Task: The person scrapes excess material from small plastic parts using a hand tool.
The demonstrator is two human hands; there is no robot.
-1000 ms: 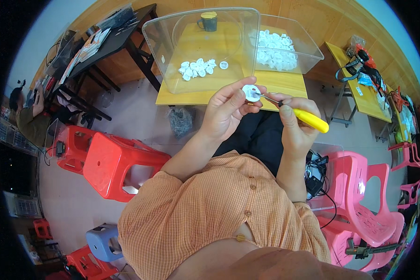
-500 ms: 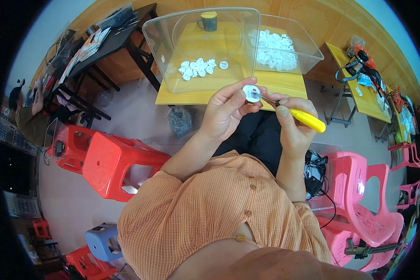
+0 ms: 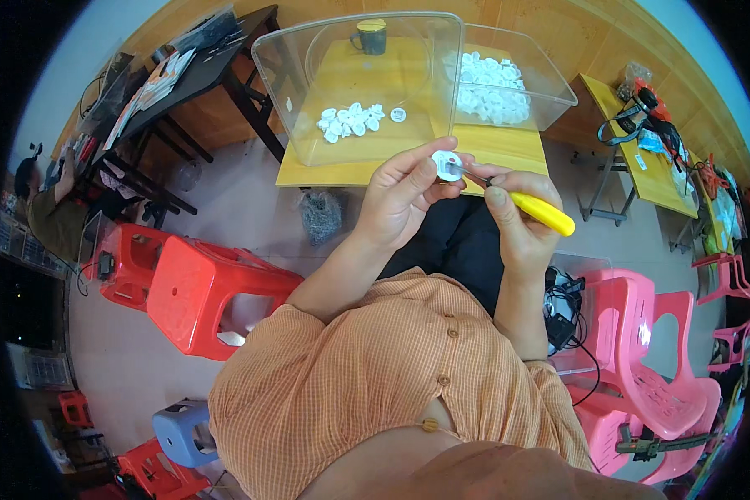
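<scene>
My left hand (image 3: 406,185) is closed around the edge of a small round white plastic piece (image 3: 447,166), held up before my chest. A dark reddish spot and a grey patch show on its face. My right hand (image 3: 523,207) grips a screwdriver (image 3: 543,214) with a yellow handle and a thin metal shaft. Its tip meets the face of the white piece; the exact contact is too small to make out. Beyond my hands, several like white pieces (image 3: 354,122) lie in a heap, seen through a clear plastic bin, with one round piece (image 3: 398,115) apart.
The clear bin (image 3: 308,158) stands on a yellow table (image 3: 508,150). Beside it, another clear bin (image 3: 558,104) holds many white pieces. A dark mug (image 3: 373,40) is at the back. Red stools (image 3: 193,292) are left, pink chairs (image 3: 642,350) right. A person (image 3: 54,196) sits far left.
Both hands, with the white piece and the screwdriver, have shifted very slightly left. The screwdriver tip stays against the piece.
</scene>
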